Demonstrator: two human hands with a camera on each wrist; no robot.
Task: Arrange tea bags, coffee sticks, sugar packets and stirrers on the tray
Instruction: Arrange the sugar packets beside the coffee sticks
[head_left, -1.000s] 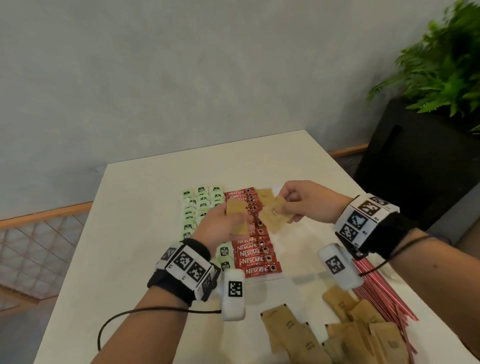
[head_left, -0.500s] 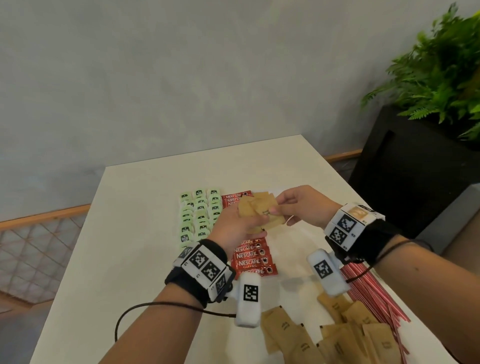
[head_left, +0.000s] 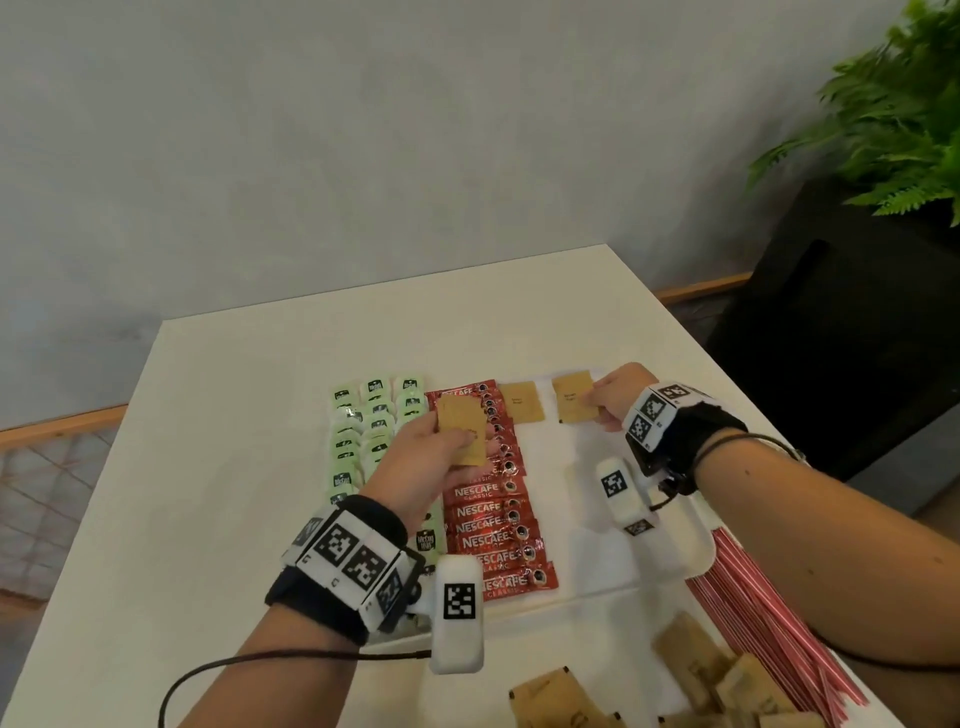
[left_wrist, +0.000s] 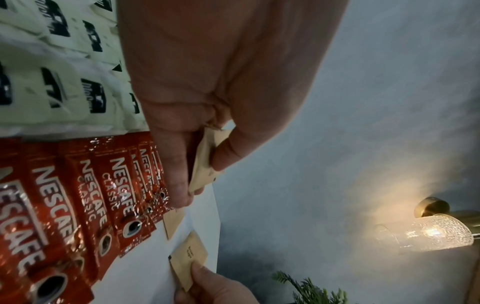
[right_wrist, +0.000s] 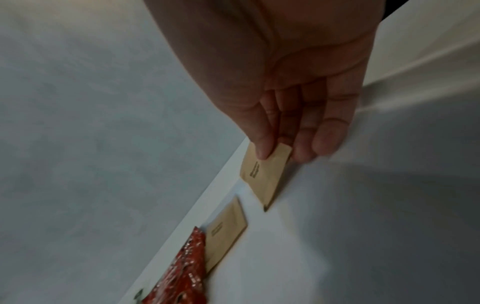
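Note:
My left hand (head_left: 441, 447) hovers over the red coffee sticks (head_left: 488, 509) and grips a small stack of brown sugar packets (head_left: 460, 428); the left wrist view shows thumb and fingers pinching that stack (left_wrist: 205, 158). My right hand (head_left: 605, 400) pinches one sugar packet (head_left: 571, 400) low over the far right of the white tray (head_left: 582, 457). The right wrist view shows thumb on top of that packet (right_wrist: 265, 174) and fingers beneath. Another sugar packet (head_left: 522, 400) lies flat beside the coffee sticks. Green tea bags (head_left: 363, 421) fill the tray's left side.
Loose brown sugar packets (head_left: 717, 675) are heaped on the table near the front edge. A bundle of red stirrers (head_left: 753, 613) lies at the front right, outside the tray. A black planter with a fern (head_left: 841, 322) stands beyond the table's right side.
The hands met over the coffee sticks, then my right hand carried one sugar packet right and down to the tray's far end. My left hand kept the stack and drew back slightly.

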